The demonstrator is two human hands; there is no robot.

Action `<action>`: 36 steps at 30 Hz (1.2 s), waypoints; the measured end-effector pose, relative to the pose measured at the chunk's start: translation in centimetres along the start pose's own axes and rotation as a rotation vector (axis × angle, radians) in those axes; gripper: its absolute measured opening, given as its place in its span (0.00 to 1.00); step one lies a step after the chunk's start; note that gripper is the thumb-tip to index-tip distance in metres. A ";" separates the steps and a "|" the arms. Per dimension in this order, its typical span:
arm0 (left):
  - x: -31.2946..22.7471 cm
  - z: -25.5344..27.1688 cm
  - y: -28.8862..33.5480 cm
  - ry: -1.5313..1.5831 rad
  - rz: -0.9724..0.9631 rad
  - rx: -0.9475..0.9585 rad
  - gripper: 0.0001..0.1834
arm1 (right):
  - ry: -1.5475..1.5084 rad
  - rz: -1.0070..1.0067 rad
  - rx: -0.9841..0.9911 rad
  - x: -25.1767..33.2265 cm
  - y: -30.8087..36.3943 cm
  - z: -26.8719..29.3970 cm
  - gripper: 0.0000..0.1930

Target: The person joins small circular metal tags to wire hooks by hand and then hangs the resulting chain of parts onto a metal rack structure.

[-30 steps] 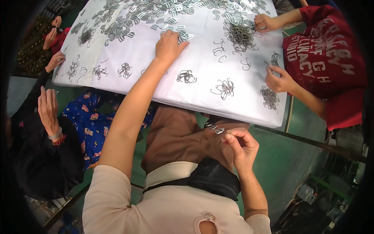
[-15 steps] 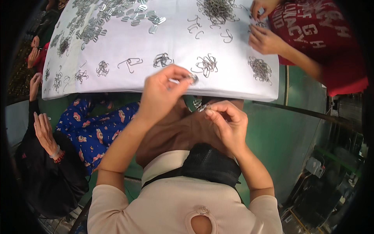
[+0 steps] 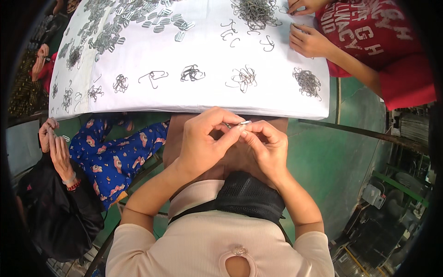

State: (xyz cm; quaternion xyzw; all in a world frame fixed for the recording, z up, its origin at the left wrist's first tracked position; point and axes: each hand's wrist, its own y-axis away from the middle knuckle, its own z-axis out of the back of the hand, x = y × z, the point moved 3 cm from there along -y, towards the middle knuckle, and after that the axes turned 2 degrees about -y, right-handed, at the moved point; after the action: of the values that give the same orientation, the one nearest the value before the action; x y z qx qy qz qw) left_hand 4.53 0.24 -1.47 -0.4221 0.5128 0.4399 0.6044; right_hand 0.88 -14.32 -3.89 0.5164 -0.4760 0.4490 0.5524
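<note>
My left hand [image 3: 203, 141] and my right hand [image 3: 266, 145] meet fingertip to fingertip over my lap, just off the table's near edge. Between the pinched fingers a small silver metal buckle [image 3: 245, 123] shows edge-on. A dark bit of metal peeks out by the left fingertips, too covered to name. Closest on the white-covered table [image 3: 184, 99] lie small piles of bent wire hooks, among them one pile [image 3: 192, 73] straight ahead and another pile [image 3: 244, 78] slightly to its right.
Flat slotted metal buckles [image 3: 110, 39] spread over the far left of the table. A large heap of wire hooks [image 3: 256, 13] lies at the far middle, a smaller pile [image 3: 307, 84] at the right corner. A person in red [image 3: 369, 37] works at the right; another in black [image 3: 60, 207] sits left.
My left hand has come down from over the table edge to meet my right hand. The metal pieces that dangled from my right fingers are now mostly hidden.
</note>
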 end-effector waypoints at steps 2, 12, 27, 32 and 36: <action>0.4 0.0 -0.1 0.008 -0.002 -0.008 0.06 | 0.000 0.016 -0.005 -0.4 -0.1 0.0 0.03; 2.3 0.4 -0.3 0.257 0.255 -0.011 0.06 | 0.084 -0.016 0.013 0.0 -0.5 -0.2 0.03; 1.2 0.9 0.6 0.027 -0.051 -0.018 0.05 | 0.245 0.072 -0.015 1.7 -7.9 3.4 0.09; 1.0 0.5 0.8 0.028 -0.096 0.008 0.07 | 0.600 0.317 0.011 0.0 -16.6 3.2 0.06; 1.0 0.6 1.5 0.039 -0.031 0.005 0.07 | 0.896 0.068 0.201 0.8 -18.2 -0.1 0.08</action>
State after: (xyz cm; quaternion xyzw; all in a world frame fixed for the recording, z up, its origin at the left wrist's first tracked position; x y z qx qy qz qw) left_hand 3.34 1.26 -2.51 -0.4371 0.5189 0.4210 0.6020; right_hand 18.97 -15.40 -5.73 0.3065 -0.1611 0.6897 0.6360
